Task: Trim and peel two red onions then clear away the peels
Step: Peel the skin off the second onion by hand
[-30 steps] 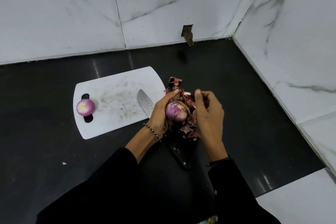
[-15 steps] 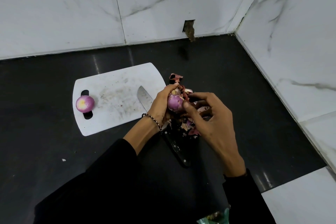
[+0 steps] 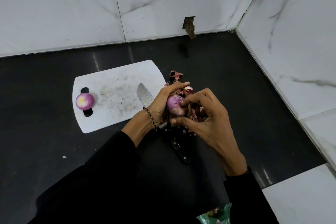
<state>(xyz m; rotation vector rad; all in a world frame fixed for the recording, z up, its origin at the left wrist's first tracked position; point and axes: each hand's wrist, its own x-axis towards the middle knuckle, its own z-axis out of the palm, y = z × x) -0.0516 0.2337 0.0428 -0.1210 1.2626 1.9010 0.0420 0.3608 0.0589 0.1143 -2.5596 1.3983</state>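
Note:
My left hand (image 3: 163, 102) grips a purple red onion (image 3: 175, 106) from the left, just right of the white cutting board (image 3: 116, 78). My right hand (image 3: 209, 116) meets it from the right, a fingertip on its skin and the thumb under it. A pile of red onion peels (image 3: 192, 112) lies on the black counter beneath and behind both hands, with one loose peel (image 3: 175, 74) further back. A second, peeled onion (image 3: 85, 101) sits on the board's left end, over the handle slot.
A knife lies under my hands, its blade (image 3: 144, 94) on the board and its black handle (image 3: 179, 149) on the counter. Marble walls close the back and right. A green bag (image 3: 216, 214) shows at the bottom edge.
My right hand has come in from the right and closed on the onion, fingertip now on its skin. The left hand has kept its hold and turned the onion slightly.

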